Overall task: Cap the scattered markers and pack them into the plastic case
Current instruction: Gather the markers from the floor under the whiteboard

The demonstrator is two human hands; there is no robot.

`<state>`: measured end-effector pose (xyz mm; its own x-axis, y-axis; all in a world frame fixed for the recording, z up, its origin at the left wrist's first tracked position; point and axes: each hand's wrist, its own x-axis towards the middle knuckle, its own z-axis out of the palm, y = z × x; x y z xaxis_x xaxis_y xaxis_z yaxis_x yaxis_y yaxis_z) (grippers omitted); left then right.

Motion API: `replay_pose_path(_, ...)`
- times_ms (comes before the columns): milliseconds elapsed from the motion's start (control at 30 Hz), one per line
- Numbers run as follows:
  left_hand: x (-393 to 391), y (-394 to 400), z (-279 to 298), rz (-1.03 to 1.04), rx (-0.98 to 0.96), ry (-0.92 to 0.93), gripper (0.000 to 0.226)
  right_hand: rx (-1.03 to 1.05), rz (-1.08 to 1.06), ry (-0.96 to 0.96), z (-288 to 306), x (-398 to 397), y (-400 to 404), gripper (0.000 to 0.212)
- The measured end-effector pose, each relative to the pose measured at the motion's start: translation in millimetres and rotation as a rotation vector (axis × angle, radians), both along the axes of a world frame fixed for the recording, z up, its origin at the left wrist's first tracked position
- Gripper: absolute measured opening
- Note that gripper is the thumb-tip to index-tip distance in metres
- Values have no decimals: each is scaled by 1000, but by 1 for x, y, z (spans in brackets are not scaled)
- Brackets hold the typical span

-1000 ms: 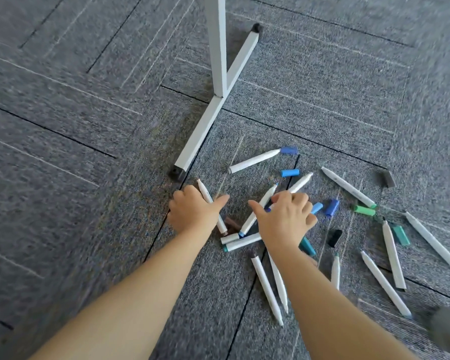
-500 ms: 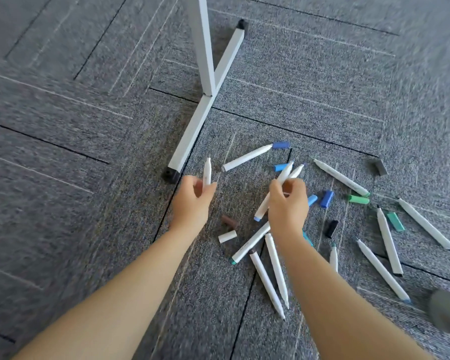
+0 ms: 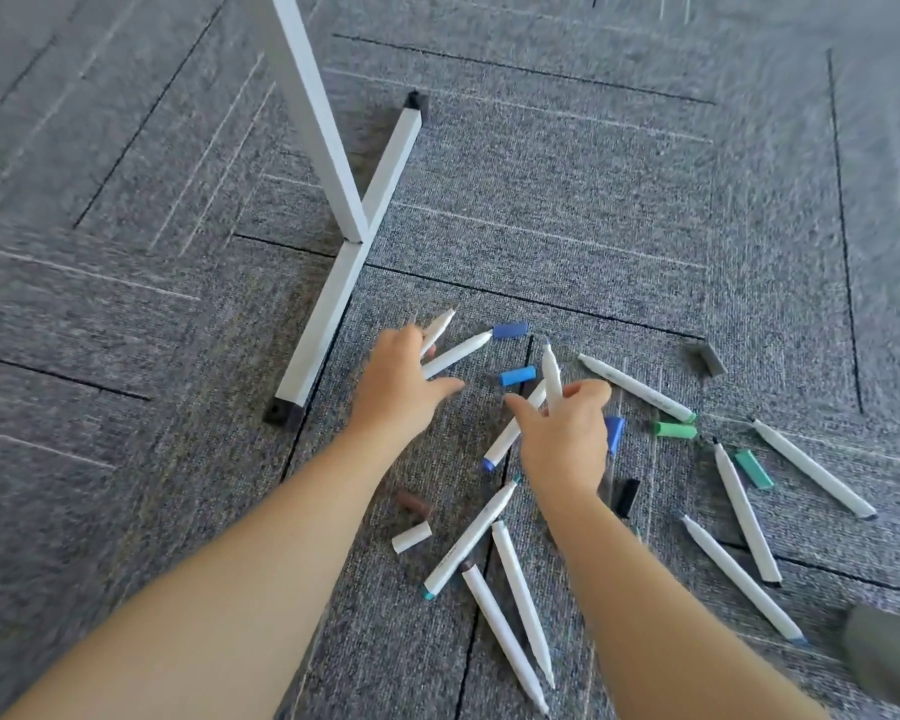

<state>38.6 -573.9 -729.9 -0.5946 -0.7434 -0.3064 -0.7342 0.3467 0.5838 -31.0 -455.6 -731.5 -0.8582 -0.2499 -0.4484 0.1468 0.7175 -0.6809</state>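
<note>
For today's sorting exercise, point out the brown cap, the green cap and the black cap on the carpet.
brown cap (image 3: 414, 504), head view, middle of its side.
green cap (image 3: 675, 430), head view, middle of its side.
black cap (image 3: 626, 497), head view, middle of its side.

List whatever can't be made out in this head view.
- Plastic case: not in view.
- Grey shape at the lower right: cut off by the frame edge, unidentifiable.
- Marker in the left hand: its lower end is hidden by the fingers.
- Blue cap: partly hidden behind the right hand.
- Marker tip colours: mostly too small to tell.
</note>
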Motion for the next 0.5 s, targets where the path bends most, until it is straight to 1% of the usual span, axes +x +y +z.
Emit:
replay_pose_path(133,-4,-2,-7,18,-58,-101,44,68,37,-17,-3,1,-6,46)
replay_pose_path(233,-7,-2,-9,30,-72,-160,44,103,48,-41,-2,-1,-10,42)
replay_pose_path(300,-8,-2,-9,14,-66,-186,40,75,58,-58,-1,-3,-8,36)
replay_pose_path(367,-8,-2,-10,-17,-55,-210,32,6,75,-80,1,-4,-6,35)
replay_pose_path(433,-4,-2,-9,-22,-10,-173,24,-82,98,-123,4,-2,-2,33)
replay_pose_path(467,0,-1,-7,-12,37,-120,20,-119,107,-147,6,0,0,30)
replay_pose_path(500,4,1,-4,6,91,-55,21,-146,110,-170,8,1,3,27)
